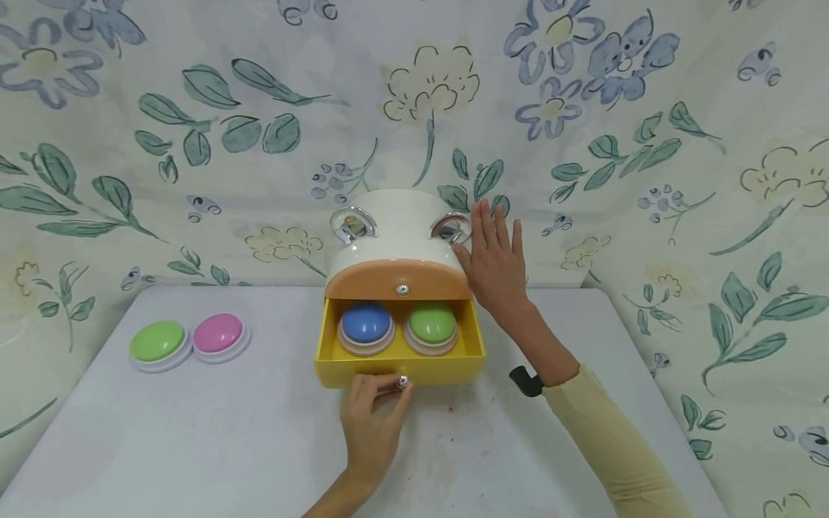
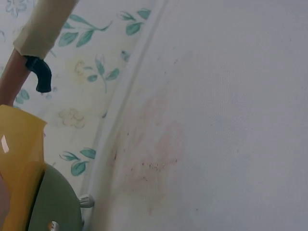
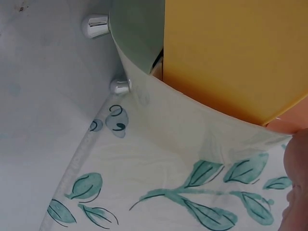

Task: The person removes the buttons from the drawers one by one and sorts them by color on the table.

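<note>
A small rounded chest of drawers (image 1: 408, 223) with a white top stands at the back of the table. Its yellow drawer (image 1: 447, 372) is pulled out, under an orange drawer front (image 1: 363, 280). Inside sit a blue push button (image 1: 365, 321) and a green push button (image 1: 432, 321), each on a white base. My left hand (image 1: 374, 428) pinches the yellow drawer's silver knob (image 1: 404, 382) between thumb and finger. With its fingers straight, my right hand (image 1: 499, 270) rests against the chest's right side. A green lower front (image 2: 55, 202) shows beneath the yellow drawer in the left wrist view.
On the left of the white table (image 1: 227, 432) lie another green push button (image 1: 157, 341) and a pink push button (image 1: 219, 333), side by side. Two silver rings (image 1: 353, 225) stick out from the chest's top. A floral cloth (image 1: 259, 180) hangs behind the table.
</note>
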The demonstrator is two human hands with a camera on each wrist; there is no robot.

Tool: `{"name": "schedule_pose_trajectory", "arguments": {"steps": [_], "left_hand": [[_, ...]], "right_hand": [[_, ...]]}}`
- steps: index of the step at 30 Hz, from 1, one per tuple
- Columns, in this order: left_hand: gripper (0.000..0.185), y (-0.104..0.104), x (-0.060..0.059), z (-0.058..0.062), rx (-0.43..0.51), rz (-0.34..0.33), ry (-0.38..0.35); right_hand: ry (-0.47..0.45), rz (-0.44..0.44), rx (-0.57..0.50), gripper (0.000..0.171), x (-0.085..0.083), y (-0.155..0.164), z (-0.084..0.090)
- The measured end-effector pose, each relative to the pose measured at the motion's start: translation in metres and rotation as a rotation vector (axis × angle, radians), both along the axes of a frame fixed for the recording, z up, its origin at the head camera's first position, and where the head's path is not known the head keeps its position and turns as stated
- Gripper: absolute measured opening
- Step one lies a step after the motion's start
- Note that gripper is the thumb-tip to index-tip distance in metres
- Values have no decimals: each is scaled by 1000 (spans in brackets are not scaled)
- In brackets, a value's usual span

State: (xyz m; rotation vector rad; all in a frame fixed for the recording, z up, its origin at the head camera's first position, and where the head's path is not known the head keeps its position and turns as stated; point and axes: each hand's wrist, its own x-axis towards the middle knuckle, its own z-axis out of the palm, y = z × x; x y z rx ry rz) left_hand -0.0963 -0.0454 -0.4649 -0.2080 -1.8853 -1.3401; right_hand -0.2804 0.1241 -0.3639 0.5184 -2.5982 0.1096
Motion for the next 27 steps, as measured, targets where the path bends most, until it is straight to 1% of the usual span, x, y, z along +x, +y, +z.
{"name": "schedule_pose_trajectory", "arguments": {"steps": [4, 9, 14, 16, 19, 23, 27], "left_hand": [[36, 0, 6, -10, 7, 3, -3], [37, 2, 12, -16, 22, 1, 6], [39, 4, 15, -22, 29, -5, 2], [38, 4, 16, -23, 29, -12, 4], [39, 3, 16, -25, 36, -27, 28], [43, 3, 15, -26, 15, -27, 72], [44, 2, 16, -26, 4, -27, 74]], "right_hand": [[0, 1, -5, 70, 0, 1, 0], [14, 11, -17, 69, 1, 1, -1], [6, 13, -21, 69, 1, 1, 0], [3, 11, -20, 69, 0, 1, 0], [-6, 10, -23, 69, 0, 1, 1], [-5, 9, -20, 69, 0, 1, 1], [1, 10, -17, 70, 0, 1, 1]]}}
